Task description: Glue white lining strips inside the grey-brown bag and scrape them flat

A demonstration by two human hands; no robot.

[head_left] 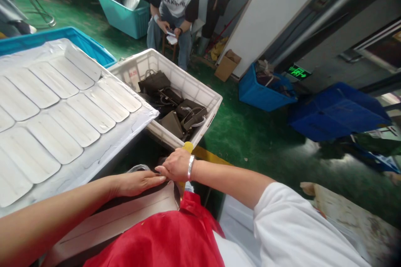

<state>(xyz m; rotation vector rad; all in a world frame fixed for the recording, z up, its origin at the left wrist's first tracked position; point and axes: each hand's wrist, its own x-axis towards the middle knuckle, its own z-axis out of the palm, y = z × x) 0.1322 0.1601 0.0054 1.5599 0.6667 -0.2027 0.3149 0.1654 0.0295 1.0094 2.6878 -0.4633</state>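
A flat beige leather-like piece (125,217) lies across my lap, over a red apron (169,238). My left hand (138,182) rests flat on its upper edge, fingers stretched out. My right hand (175,166), with a silver bracelet at the wrist, is curled over the piece's far end, beside a yellow handle (188,147); whether it grips the handle is hidden. A clear loop (138,168) shows just behind my left hand.
A white crate (206,96) holding several dark olive handbags stands ahead. To the left a table (94,162) carries rows of white oblong pads. A seated person (173,4) faces me at the back. Teal and blue bins and a green floor surround.
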